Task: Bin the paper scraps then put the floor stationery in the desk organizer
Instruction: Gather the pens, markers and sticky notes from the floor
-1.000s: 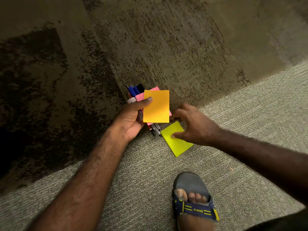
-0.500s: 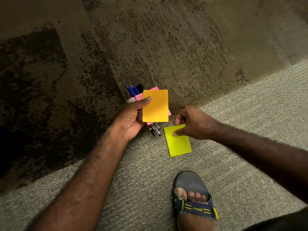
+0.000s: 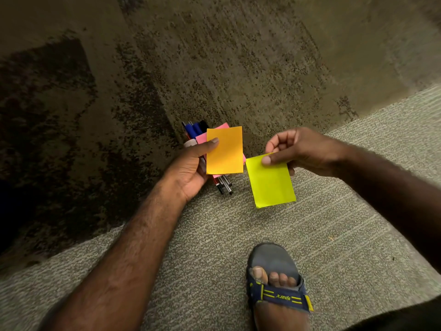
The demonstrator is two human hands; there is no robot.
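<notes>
Right hand point(image 3: 303, 149) pinches yellow note point(image 3: 270, 181) top edge | left hand point(image 3: 191, 168) grips orange note point(image 3: 224, 150), pens point(image 3: 224, 183)

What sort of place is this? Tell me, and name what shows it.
Probably an office or study room, seen at floor level: carpet tiles in two tones cover the floor, and the person holds sticky notes and pens, while wearing a sandal. No furniture shows.

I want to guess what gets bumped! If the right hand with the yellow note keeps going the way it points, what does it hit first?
Probably the orange note in the left hand; depth is unclear.
</notes>
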